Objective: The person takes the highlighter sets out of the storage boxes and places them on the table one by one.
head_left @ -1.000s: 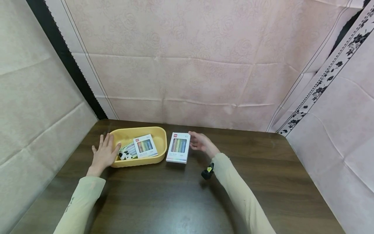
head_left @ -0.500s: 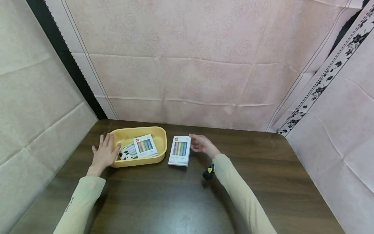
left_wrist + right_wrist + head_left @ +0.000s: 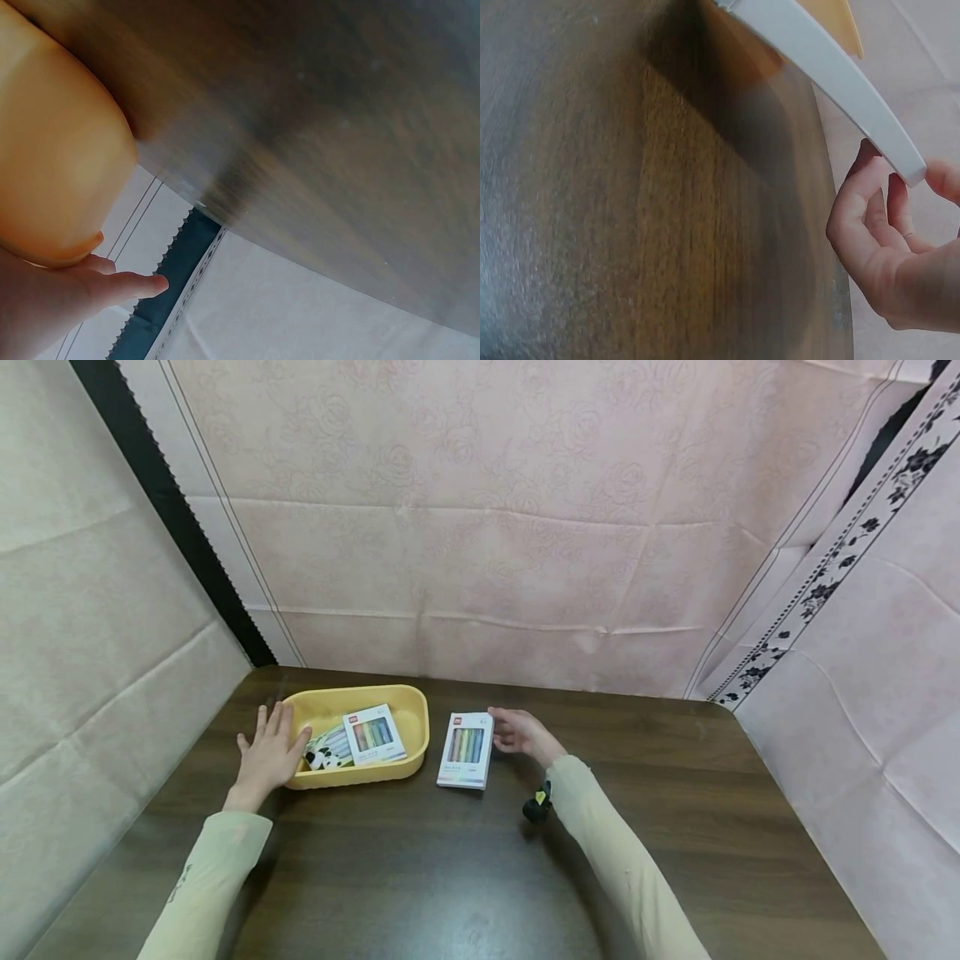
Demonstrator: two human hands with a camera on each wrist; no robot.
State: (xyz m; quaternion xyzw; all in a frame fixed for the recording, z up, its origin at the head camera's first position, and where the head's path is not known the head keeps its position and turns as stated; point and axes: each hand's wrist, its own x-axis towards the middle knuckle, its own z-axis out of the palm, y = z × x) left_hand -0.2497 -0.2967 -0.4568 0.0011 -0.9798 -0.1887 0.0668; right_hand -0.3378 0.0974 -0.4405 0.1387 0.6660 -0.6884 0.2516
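Edgewise, right hand (image 3: 522,732) pinches slim oblong box (image 3: 465,752); wood-grained table (image 3: 375,868) beneath.

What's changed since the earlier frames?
The right hand has shifted the box it grips slightly toward the person and rightward, away from the tray. Nothing was newly gripped or released. The left hand and tray stayed put.

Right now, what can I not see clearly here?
Head view: fine print on the held box, too small.
Head view: part of the spotted packet, hidden by the other box.
Left wrist view: contents of the tray, hidden by its wall.
Same view: left hand, partly cut by the edge.
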